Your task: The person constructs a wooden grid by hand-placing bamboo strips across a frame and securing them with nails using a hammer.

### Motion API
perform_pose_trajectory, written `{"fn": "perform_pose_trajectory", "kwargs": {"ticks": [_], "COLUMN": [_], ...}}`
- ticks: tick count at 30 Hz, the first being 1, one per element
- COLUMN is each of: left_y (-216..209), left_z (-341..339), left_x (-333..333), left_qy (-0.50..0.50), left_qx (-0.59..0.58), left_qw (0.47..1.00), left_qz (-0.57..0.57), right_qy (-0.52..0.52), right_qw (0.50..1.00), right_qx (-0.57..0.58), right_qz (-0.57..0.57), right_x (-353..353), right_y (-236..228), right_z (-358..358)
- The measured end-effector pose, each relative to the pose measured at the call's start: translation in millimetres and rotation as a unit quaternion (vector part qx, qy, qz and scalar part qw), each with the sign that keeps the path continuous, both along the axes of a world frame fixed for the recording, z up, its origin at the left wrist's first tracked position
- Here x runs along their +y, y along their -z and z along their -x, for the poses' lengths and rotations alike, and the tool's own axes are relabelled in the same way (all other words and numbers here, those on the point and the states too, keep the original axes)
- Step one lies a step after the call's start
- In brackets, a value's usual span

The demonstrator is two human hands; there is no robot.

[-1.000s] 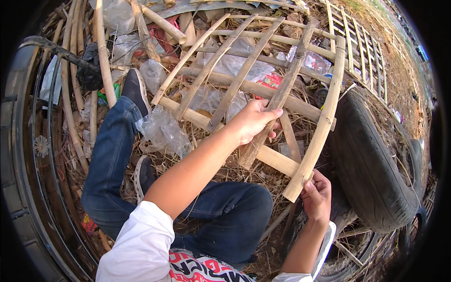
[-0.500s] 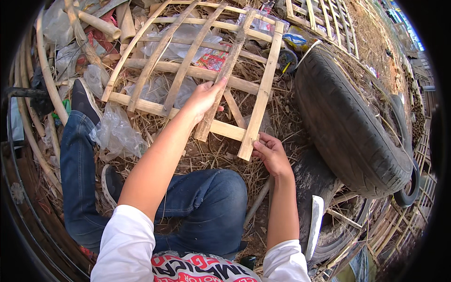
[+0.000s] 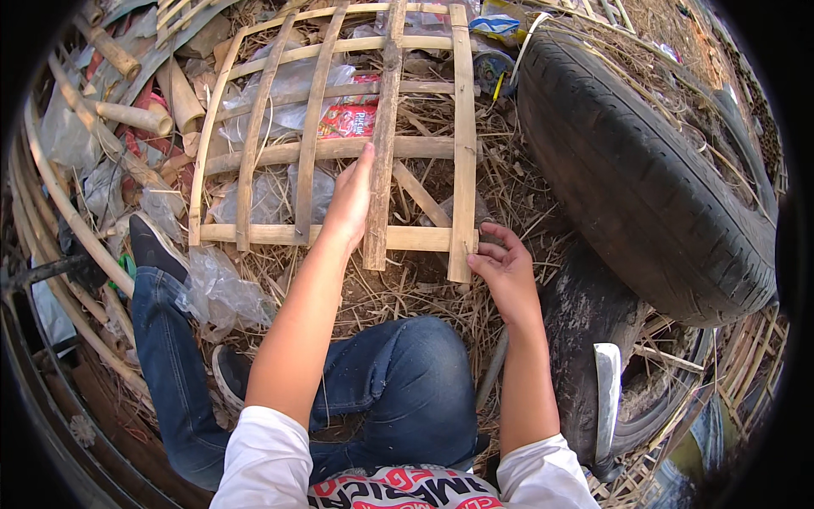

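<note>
Left hand against rough slat, grip unclear; right grip loosely parted at lattice corner

The person wore a white T-shirt with short, softly creased sleeves, its front printed with large, bold lettering in black and pinkish red. Below it were dark blue denim jeans, faded paler in places, with a stitched seam running down one leg. The shoes were dark, low-cut and edged with pale, light-grey soles.
</note>
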State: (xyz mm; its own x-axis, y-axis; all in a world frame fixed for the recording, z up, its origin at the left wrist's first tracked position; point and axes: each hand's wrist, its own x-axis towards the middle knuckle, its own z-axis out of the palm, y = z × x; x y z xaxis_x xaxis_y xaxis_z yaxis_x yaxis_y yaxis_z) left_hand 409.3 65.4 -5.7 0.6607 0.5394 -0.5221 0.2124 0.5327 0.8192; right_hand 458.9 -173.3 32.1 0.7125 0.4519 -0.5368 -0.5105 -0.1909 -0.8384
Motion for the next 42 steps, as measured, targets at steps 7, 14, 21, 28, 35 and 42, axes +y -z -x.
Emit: {"fn": "perform_pose_trajectory", "kwargs": {"ticks": [7,14,21,28,35,42], "left_y": [-5,-22,-14,10,19,6], "left_z": [7,1,7,15,22,20], "left_x": [12,6,0,-3,3,4], "left_qy": [0.061,-0.018,-0.02,-0.036,-0.024,-0.017], "left_qx": [0.082,-0.045,-0.096,-0.126,-0.169,-0.157], "left_qw": [0.985,0.998,0.994,0.99,0.981,0.981], "left_qz": [-0.143,0.038,0.049,0.059,0.094,0.115], "right_qy": [0.028,0.049,0.033,0.05,0.041,0.069], "right_qw": [0.997,0.997,0.993,0.989,0.989,0.991], "right_qx": [-0.062,-0.061,-0.095,-0.13,-0.137,-0.113], "right_qz": [0.034,0.026,0.056,0.041,0.031,0.007], "right_x": [13,10,15,17,11,10], "right_y": [-9,-6,-11,-4,2,2], "right_z": [26,21,24,35,36,38]}}
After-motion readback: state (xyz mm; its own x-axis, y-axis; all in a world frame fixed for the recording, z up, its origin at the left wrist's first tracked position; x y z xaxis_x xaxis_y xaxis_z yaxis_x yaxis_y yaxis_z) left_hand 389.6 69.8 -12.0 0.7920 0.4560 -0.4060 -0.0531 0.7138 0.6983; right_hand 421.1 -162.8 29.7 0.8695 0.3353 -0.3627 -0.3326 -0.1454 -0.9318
